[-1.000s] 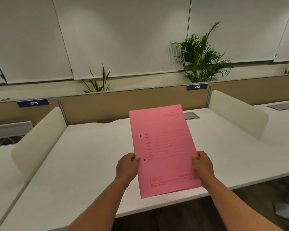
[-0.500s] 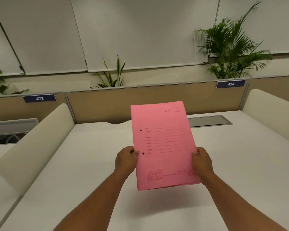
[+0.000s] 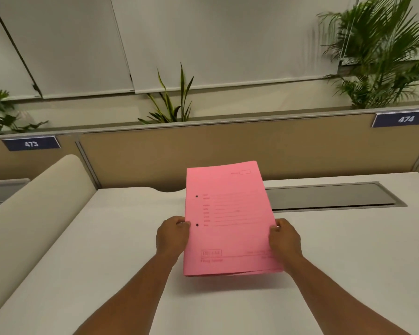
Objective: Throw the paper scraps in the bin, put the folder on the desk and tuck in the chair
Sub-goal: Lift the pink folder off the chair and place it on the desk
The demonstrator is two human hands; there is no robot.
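A pink folder point(image 3: 228, 218) with printed lines and two punch holes hangs tilted above the white desk point(image 3: 107, 250), its near edge lifted and casting a shadow on the top. My left hand point(image 3: 172, 235) grips the folder's left edge and my right hand point(image 3: 284, 238) grips its right edge. No paper scraps, bin or chair appear in the head view.
A cream side divider point(image 3: 34, 213) bounds the desk on the left. A tan back partition point(image 3: 203, 151) carries labels 473 and 474. A grey cable hatch point(image 3: 329, 197) is set into the desk at the back right. Plants point(image 3: 382, 56) stand behind the partition.
I have come closer to the desk. The folder in both hands has moved forward over the desk top and tipped flatter and lower.
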